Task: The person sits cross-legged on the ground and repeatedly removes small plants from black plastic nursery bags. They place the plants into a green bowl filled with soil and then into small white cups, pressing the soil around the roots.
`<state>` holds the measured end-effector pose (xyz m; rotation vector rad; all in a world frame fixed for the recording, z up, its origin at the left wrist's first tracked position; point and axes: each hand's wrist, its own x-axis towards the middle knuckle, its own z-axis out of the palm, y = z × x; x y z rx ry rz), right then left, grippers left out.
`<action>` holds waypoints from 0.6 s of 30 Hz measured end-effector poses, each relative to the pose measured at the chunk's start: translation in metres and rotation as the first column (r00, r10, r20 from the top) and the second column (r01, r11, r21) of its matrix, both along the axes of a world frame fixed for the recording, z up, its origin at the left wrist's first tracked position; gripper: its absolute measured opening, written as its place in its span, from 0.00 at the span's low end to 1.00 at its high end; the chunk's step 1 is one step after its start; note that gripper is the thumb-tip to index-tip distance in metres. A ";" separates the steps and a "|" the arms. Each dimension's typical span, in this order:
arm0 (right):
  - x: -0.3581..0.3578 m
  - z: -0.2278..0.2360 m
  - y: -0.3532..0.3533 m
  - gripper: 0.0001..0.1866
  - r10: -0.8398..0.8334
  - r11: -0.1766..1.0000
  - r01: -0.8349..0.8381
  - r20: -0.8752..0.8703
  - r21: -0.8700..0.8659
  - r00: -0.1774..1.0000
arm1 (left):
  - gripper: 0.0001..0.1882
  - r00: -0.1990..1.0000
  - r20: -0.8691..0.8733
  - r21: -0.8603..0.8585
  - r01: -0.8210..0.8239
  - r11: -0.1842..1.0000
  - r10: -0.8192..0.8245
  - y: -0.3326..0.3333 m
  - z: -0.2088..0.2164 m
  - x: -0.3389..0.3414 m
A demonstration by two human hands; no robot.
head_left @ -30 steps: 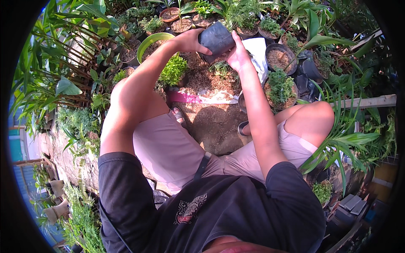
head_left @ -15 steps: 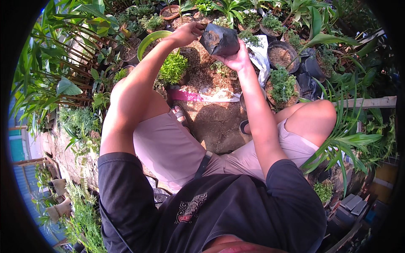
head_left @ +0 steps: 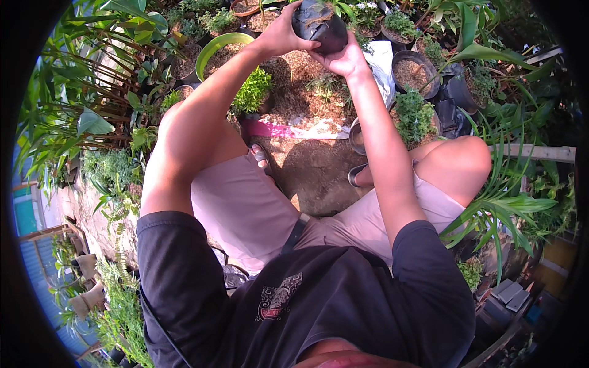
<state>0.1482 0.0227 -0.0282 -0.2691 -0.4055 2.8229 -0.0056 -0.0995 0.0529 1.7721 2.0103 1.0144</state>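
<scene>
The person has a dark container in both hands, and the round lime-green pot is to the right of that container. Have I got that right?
Not quite: the head view shows the round lime-green pot to the left of the dark container. The left hand and right hand do both hold the container.

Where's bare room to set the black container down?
Shaded ground between the feet, below the pink-white strip; also the soil between the bright green plant and the grassy seedlings. Crowded: the far edge and right side, with potted plants.
</scene>
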 end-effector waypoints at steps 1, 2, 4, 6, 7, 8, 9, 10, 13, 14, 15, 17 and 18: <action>-0.003 0.011 0.004 0.30 0.006 0.999 -0.007 0.015 0.031 1.000 | 0.61 0.999 -0.024 0.015 -0.029 0.999 0.029 0.004 0.006 -0.002; -0.007 0.020 0.007 0.33 -0.041 0.990 0.038 0.015 0.134 0.999 | 0.60 0.999 0.005 0.039 -0.042 0.998 0.042 0.006 0.012 -0.004; -0.010 0.040 0.016 0.28 -0.044 0.988 0.023 0.141 0.150 0.989 | 0.46 0.968 0.243 0.286 -0.004 0.958 -0.069 0.010 0.021 0.002; -0.027 0.058 0.026 0.25 -0.041 0.990 0.006 0.239 0.143 0.970 | 0.46 0.877 0.477 0.127 0.005 0.992 -0.065 0.013 0.040 -0.004; -0.028 0.063 0.029 0.23 -0.043 0.985 0.002 0.235 0.173 0.971 | 0.45 0.893 0.449 0.153 -0.035 0.988 -0.038 0.015 0.044 -0.001; -0.030 0.070 0.037 0.22 -0.045 0.979 -0.003 0.231 0.203 0.972 | 0.44 0.907 0.421 0.180 -0.075 0.981 -0.008 0.018 0.049 0.003; -0.032 0.074 0.042 0.20 -0.045 0.973 -0.009 0.227 0.232 0.973 | 0.43 0.919 0.394 0.207 -0.114 0.972 0.024 0.021 0.052 0.006; -0.031 0.078 0.049 0.19 0.016 0.966 -0.071 0.219 0.249 0.976 | 0.42 0.885 0.454 0.021 -0.130 0.991 0.106 0.021 0.056 0.002; -0.026 0.083 0.062 0.19 -0.062 0.954 0.012 0.158 0.298 0.985 | 0.41 0.903 0.427 0.131 -0.116 0.985 0.050 0.033 0.051 0.006; -0.021 0.085 0.069 0.18 -0.045 0.942 -0.033 0.222 0.335 0.974 | 0.43 0.865 0.501 -0.030 -0.035 0.999 0.045 0.036 0.050 0.000; -0.022 0.085 0.072 0.18 -0.051 0.943 -0.015 0.187 0.332 0.981 | 0.45 0.880 0.472 0.129 -0.024 0.991 -0.040 0.043 0.044 0.003; -0.025 0.083 0.078 0.19 -0.068 0.945 0.027 0.116 0.327 0.991 | 0.48 0.906 0.376 0.435 0.015 0.900 -0.196 0.057 0.031 0.012; -0.026 0.080 0.079 0.19 -0.067 0.943 0.026 0.112 0.331 0.991 | 0.52 0.908 0.376 0.413 0.012 0.911 -0.182 0.059 0.027 0.010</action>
